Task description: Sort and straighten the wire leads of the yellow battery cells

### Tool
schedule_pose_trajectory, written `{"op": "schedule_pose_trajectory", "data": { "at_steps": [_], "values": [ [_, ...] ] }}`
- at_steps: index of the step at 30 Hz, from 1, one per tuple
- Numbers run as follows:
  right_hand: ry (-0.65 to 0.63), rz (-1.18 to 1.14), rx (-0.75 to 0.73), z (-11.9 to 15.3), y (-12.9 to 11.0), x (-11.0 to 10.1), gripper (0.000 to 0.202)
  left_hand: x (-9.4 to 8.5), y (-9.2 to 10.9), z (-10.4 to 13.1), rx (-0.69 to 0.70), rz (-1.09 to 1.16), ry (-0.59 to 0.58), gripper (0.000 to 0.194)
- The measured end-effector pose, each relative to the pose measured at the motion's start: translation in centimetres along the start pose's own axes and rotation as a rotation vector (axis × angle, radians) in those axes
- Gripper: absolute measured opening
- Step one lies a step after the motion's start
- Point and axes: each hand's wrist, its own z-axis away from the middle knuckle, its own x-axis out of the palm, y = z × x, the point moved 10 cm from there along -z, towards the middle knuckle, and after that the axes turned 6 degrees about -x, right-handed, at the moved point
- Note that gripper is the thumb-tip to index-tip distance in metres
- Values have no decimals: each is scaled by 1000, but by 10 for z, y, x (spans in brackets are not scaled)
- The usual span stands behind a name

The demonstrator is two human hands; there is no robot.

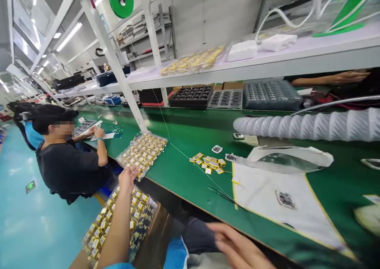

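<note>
My left hand reaches out over the near edge of a clear plastic tray on the bench. Its fingers look loosely spread, and I make out nothing held in them. Rows of small yellow-edged battery packs fill that tray. Under my left forearm, lower than the bench, is a second tray of similar packs, standing on a brown cardboard box. My right hand is blurred in front of my lap, its fingers stretched out and apart from the bench; nothing shows in it.
Loose battery packs lie in a heap on the green bench. A white mat carries a small device, with black tweezers at its left edge. A ribbed hose crosses the right. A co-worker sits at left.
</note>
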Motion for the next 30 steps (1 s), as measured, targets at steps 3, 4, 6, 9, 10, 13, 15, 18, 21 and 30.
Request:
{"op": "schedule_pose_trajectory", "data": {
  "at_steps": [3, 4, 6, 9, 10, 13, 15, 18, 21, 30],
  "values": [
    [-122, -23, 189, -85, 4, 82, 53, 1, -3, 2, -1, 31, -16, 27],
    [-145, -42, 275, -122, 5, 109, 55, 0, -3, 3, -1, 36, -19, 27],
    [-144, -76, 312, -195, -5, 153, 44, -1, -3, 6, -2, 42, -26, 27],
    [-123, -131, 329, -268, -12, 189, 36, -4, -4, 10, -4, 38, -32, 27],
    [-112, -147, 332, -280, -10, 194, 35, -5, -4, 10, -4, 33, -31, 26],
    [-80, -184, 340, -294, 1, 193, 36, -9, -1, 9, -3, 15, -27, 22],
    [-74, -207, 345, -295, 7, 190, 35, -11, 3, 8, 3, 4, -24, 21],
    [-91, -243, 356, -297, 12, 190, 36, -12, 10, 8, 26, -7, -15, 17],
    [-113, -276, 370, -300, 11, 191, 37, -12, 14, 8, 58, -31, -9, 13],
    [-146, -396, 405, -298, 8, 190, 39, -31, 22, 6, 147, -287, 69, 25]
  ]
}}
